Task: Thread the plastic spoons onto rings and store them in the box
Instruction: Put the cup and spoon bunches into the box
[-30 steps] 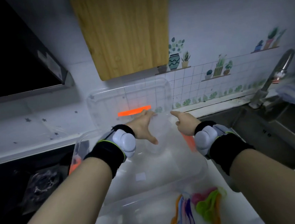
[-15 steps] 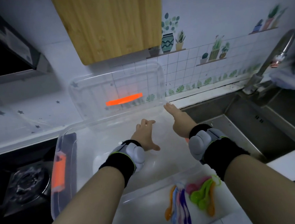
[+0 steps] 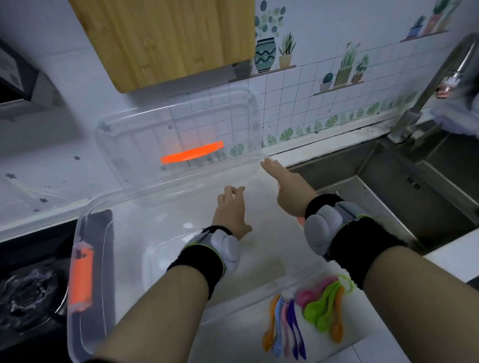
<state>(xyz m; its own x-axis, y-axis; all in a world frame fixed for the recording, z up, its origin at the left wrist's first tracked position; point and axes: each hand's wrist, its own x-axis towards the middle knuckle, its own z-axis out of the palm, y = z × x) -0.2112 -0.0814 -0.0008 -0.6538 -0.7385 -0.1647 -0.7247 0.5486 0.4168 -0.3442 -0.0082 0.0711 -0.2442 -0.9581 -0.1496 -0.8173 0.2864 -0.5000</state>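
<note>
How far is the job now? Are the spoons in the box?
Done: the lid is off, leaning on the wall; the spoons lie in two bunches, one on a green ring. In hand: nothing; left hand and right hand hover open over the box. Left: both bunches lie outside it, so put them in.
</note>
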